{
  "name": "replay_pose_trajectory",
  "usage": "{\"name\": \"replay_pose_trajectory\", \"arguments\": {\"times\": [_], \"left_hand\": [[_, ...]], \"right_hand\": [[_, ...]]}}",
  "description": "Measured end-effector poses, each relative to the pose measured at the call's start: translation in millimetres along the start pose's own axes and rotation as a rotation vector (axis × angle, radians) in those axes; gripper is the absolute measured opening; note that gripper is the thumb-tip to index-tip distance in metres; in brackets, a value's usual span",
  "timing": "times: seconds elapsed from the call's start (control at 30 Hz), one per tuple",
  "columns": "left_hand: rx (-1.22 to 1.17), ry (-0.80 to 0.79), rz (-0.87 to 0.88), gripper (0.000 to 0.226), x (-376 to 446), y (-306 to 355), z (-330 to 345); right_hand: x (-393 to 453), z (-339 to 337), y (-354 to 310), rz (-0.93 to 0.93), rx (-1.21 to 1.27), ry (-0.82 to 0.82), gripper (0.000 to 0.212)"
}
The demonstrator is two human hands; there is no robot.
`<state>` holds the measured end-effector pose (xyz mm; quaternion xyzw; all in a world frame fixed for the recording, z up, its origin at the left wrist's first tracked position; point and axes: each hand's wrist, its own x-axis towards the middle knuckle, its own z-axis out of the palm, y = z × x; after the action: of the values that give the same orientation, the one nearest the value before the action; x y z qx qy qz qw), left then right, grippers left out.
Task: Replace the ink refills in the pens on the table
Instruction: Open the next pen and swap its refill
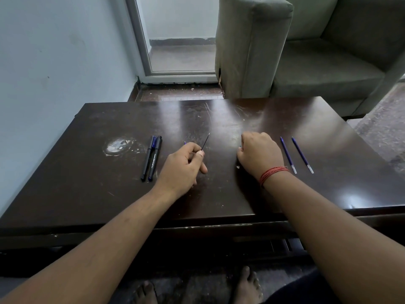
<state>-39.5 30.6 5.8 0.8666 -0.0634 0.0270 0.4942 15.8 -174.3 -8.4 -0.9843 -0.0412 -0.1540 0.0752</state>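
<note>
Refill (205, 141) thin, dark, pinched in left hand (182, 165) fingers; right hand (259, 153) fingers curled, contents hidden.

Both forearms bare, no sleeves. Right wrist: red thread bracelet (272, 174), several thin strands wound round, just behind the right hand (260, 154). Left hand (183, 165) & wrist: nothing worn. Feet bare, seen well below the bracelet.

Two black capped pens (151, 158) lay side by side, touching, left on the table. Two blue refills (296, 155) lay parallel, apart, at right. A thin dark refill (205, 141) was held tilted, tip up.
</note>
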Motion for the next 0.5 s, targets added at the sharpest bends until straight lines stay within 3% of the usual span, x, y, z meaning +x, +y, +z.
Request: {"name": "replay_pose_trajectory", "arguments": {"times": [0.37, 0.43, 0.5], "left_hand": [[0.011, -0.023, -0.006, 0.017, -2.1, 0.9, 0.7], [0.014, -0.023, 0.001, 0.016, -1.7, 1.5, 1.4], [0.004, -0.022, 0.004, 0.016, -1.6, 2.3, 2.7]], "right_hand": [[2.2, -4.0, 1.4, 0.010, 0.005, -0.100, 0.017], [1.8, -12.3, -4.4, 0.029, 0.105, -0.061, 0.022], [-1.9, -22.4, -16.7, 0.106, 0.366, -0.087, 0.024]]}}
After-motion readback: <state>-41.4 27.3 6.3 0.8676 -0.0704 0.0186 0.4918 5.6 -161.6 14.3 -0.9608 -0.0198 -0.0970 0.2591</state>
